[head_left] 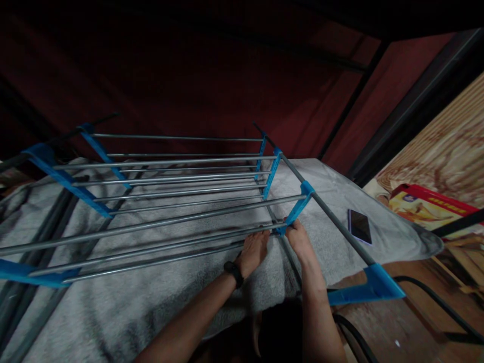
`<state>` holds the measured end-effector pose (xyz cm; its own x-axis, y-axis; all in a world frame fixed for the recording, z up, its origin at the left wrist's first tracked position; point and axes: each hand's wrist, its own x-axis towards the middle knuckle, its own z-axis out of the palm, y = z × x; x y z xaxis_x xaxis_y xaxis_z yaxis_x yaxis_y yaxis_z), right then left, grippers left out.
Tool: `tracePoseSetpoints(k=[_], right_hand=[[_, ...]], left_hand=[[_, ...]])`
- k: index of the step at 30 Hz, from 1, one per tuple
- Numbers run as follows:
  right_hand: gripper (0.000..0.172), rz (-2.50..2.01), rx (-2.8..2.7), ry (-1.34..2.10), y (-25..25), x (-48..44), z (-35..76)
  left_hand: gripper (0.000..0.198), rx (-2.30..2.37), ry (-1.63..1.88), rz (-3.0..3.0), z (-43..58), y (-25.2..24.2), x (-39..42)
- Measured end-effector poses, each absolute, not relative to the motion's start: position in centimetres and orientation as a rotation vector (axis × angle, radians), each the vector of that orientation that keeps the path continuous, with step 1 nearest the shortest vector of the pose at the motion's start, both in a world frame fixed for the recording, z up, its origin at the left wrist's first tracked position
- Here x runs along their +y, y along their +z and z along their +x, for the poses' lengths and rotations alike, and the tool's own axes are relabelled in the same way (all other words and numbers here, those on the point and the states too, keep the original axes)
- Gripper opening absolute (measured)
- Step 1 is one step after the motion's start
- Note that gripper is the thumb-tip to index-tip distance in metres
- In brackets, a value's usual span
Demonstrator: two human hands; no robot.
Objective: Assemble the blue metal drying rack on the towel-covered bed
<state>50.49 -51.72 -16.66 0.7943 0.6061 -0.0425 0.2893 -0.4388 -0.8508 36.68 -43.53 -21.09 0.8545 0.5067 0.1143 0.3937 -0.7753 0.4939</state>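
Observation:
A rack of grey metal tubes and blue plastic brackets lies across the grey blanket in front of me. My left hand, with a black band on its wrist, has its fingers over a lower grey tube near that tube's right end. My right hand closes on the lower end of a blue bracket, where the tubes meet it; its fingertips are partly hidden behind the plastic. Along the rack's right side, a long grey pole passes through the bracket tops. Another blue bracket sits at the pole's near end.
A phone lies on the grey blanket to the right. Several loose dark poles rest at the left. Beyond the blanket's right edge is a red and yellow box. A dark red panel stands behind the rack.

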Motion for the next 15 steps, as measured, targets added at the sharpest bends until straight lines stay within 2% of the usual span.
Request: tracePoseSetpoints(k=[6, 15], right_hand=[[0.035, -2.112, -0.696, 0.388, -15.93, -51.81, 50.01], [0.032, -2.117, -0.694, 0.397, -15.68, -51.87, 49.98]], left_hand=[[0.033, 0.569, 0.403, 2.595, 36.87, -21.09, -43.0], [0.043, 0.553, 0.299, 2.703, 36.81, -20.85, -43.16]])
